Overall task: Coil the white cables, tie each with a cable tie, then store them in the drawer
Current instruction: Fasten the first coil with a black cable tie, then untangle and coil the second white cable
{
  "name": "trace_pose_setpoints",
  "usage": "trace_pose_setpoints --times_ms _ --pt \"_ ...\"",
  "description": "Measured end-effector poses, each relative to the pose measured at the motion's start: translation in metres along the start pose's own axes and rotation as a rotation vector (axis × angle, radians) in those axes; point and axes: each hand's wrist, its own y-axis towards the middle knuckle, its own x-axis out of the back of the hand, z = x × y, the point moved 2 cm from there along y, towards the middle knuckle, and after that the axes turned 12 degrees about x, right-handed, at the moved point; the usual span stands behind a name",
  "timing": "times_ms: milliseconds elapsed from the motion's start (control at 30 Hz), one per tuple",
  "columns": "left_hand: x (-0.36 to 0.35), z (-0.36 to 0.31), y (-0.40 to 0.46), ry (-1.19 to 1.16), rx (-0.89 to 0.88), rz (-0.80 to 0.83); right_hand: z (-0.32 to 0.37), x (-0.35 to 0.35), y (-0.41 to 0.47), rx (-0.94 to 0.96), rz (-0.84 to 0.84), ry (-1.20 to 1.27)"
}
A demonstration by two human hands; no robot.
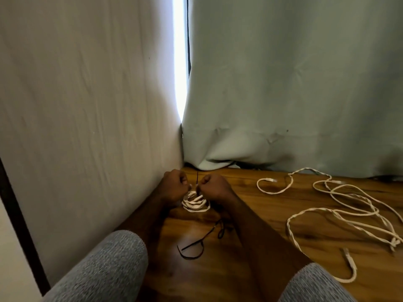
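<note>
Head view: the left hand (174,185) and right hand (214,185) are both curled into fists close together, gripping the top of a coiled white cable (196,202) that rests on the wooden worktop (250,214). A thin black cable tie (197,177) stands up between the fists. Spare black ties (196,247) lie nearer the person, and loose white cables (340,205) sprawl well apart to the right.

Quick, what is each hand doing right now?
Left hand: gripping the coiled white cable.
Right hand: pinching the black cable tie at the coil.
</note>
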Motion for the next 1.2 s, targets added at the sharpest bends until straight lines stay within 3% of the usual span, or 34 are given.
trace_pose_setpoints --times_ms 333,567,733,900,1033,1200 --pt "-0.011 -0.071 -0.022 -0.052 -0.230 0.024 -0.027 0.062 -0.028 0.051 -0.084 -0.148" --pt "-0.076 -0.158 -0.062 -0.059 -0.401 0.171 -0.070 0.154 -0.099 0.029 -0.188 -0.268" --pt "-0.128 -0.206 -0.107 -0.064 -0.464 0.376 -0.103 0.221 -0.155 -0.036 -0.247 -0.409" --pt "-0.161 -0.229 -0.136 -0.008 -0.405 0.463 -0.126 0.265 -0.205 -0.090 -0.341 -0.419" --pt "-0.169 -0.239 -0.149 0.042 -0.368 0.418 -0.133 0.275 -0.224 0.006 -0.377 -0.448" --pt "-0.173 -0.227 -0.153 0.377 -0.217 0.345 -0.135 0.267 -0.244 -0.011 -0.192 -0.383"
